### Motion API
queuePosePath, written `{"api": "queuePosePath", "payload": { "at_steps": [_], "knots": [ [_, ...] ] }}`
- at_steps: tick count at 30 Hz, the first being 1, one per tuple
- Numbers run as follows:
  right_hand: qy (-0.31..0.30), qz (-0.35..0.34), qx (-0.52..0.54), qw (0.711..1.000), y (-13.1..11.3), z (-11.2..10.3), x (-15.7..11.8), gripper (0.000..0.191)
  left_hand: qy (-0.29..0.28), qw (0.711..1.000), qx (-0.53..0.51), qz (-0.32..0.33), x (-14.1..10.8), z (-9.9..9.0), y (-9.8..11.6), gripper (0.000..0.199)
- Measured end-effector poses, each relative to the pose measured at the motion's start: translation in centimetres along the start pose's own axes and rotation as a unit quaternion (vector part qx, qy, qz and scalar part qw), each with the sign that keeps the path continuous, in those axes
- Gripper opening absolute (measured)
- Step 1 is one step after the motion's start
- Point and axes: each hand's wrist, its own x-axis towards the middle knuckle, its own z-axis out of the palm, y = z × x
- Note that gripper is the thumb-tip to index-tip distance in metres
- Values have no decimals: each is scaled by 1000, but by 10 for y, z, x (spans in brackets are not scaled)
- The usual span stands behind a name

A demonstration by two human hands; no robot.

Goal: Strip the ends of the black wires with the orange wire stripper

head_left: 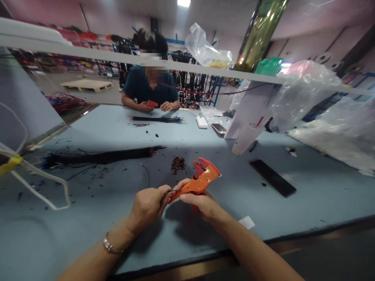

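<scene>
My right hand (202, 201) is wrapped around an orange and red wire stripper (199, 182), its red head pointing up and away to the right. Close beside it, my left hand (149, 205) pinches a thin black wire (172, 191) that runs across to the tool's lower end. Whether the wire's tip sits inside the tool cannot be made out. Beyond my hands lies a small pile of short dark and copper-coloured scraps (178, 164). A long bundle of black wires (108, 157) stretches over the table to the left. One loose wire (148, 175) curves near my left hand.
Across the table (99, 230) a person (150, 88) holds a red tool behind another wire bundle (158, 119). A dark phone (273, 177) lies at right, near a white holder (247, 136). A white wire frame (63, 195) stands at left; a shelf bar (117, 57) crosses above.
</scene>
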Motion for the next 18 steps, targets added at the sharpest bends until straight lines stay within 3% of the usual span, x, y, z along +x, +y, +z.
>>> {"api": "queuePosePath", "payload": {
  "at_steps": [8,18],
  "knots": [
    [26,-81,-140,986,6,7,0,11,-17,999,-22,42,2,-1,7,13],
    [89,-102,-96,986,6,3,3,9,-23,997,-11,66,0,3,2,15]
  ]
}}
